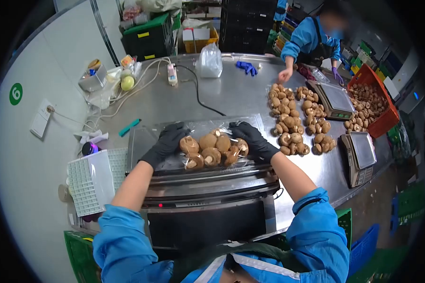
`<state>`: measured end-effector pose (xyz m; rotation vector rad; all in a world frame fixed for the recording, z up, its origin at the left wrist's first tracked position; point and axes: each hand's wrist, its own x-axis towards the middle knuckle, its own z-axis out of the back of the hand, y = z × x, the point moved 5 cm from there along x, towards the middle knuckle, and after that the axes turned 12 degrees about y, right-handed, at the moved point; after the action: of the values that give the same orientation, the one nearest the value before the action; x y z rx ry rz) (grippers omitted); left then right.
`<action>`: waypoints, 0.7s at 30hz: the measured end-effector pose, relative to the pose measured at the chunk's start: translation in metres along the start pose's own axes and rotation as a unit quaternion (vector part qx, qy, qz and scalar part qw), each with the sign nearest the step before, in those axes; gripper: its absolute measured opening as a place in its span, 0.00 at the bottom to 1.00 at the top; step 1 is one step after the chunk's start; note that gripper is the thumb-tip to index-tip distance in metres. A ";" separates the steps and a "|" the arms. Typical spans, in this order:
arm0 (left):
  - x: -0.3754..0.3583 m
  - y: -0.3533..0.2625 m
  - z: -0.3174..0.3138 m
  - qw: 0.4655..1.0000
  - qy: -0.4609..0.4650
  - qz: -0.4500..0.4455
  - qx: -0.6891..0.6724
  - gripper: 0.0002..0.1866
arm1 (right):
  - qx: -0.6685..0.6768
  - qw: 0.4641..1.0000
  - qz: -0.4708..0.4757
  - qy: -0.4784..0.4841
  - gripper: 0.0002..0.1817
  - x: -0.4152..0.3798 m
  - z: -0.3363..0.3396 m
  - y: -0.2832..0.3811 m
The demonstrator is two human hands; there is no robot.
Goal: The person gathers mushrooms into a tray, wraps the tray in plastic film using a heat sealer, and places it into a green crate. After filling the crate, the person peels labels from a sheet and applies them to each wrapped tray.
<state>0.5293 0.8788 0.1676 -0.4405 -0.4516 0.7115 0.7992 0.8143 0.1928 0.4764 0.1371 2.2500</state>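
Note:
A pack of brown mushrooms (209, 155) under clear plastic film (198, 124) sits on the metal top of a wrapping machine (208, 187) in front of me. Black gloves cover both my hands. On the pack's left side my left hand (169, 140) is closed on the film, its fingers curled at the upper left corner. My right hand (253, 140) likewise grips the film at the right side, close to the mushrooms. The fingertips are partly hidden by dark glove folds and glare on the film.
Loose mushrooms (288, 111) lie in rows on the steel table, beside two scales (337, 99). A red crate (381, 101) of mushrooms tips at the right. Across the table is a co-worker (311, 40). Cables (200, 96), a teal marker (129, 128) and label sheets (87, 181) lie left.

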 end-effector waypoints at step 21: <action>-0.175 -0.106 -0.047 0.846 0.125 0.319 -0.409 0.14 | 0.604 0.664 -0.410 0.159 0.21 -0.148 -0.024 0.120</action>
<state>0.4920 0.6739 0.1427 -1.5288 -0.3394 1.0693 0.7938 0.6259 0.1580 0.4991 1.7249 1.0178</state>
